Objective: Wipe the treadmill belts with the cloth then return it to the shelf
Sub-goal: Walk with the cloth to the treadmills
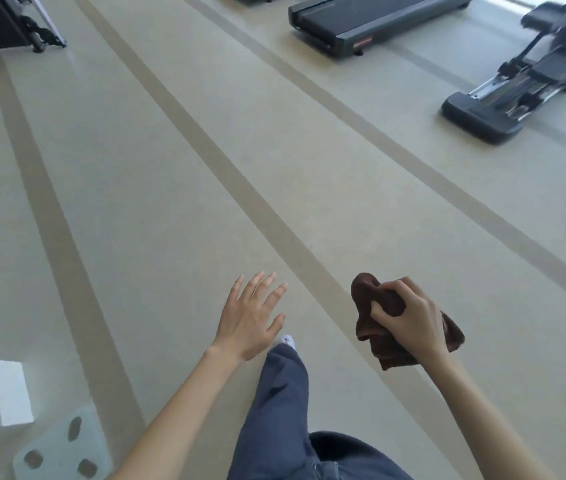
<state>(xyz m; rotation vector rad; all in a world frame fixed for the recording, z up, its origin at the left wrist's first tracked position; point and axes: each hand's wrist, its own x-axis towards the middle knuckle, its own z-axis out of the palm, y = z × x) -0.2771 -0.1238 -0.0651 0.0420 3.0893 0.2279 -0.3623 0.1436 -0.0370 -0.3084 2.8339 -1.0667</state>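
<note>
My right hand (409, 318) is closed around a crumpled dark brown cloth (368, 306), held in the air at lower right above the floor. My left hand (252, 317) is stretched out beside it, palm down, fingers spread, with nothing in it. A dark grey treadmill (371, 19) lies flat on the floor far ahead at the top, well away from both hands. Its black belt shows only as a narrow strip. No shelf can be made out with certainty.
A black exercise machine on rails (517, 84) stands at upper right. Another dark machine (1, 22) sits at upper left. A white block (8, 396) and a pale stool with holes (63, 448) are at lower left. Beige floor with darker stripes (240, 181) stretches ahead; my leg in blue trousers (281, 410) steps forward.
</note>
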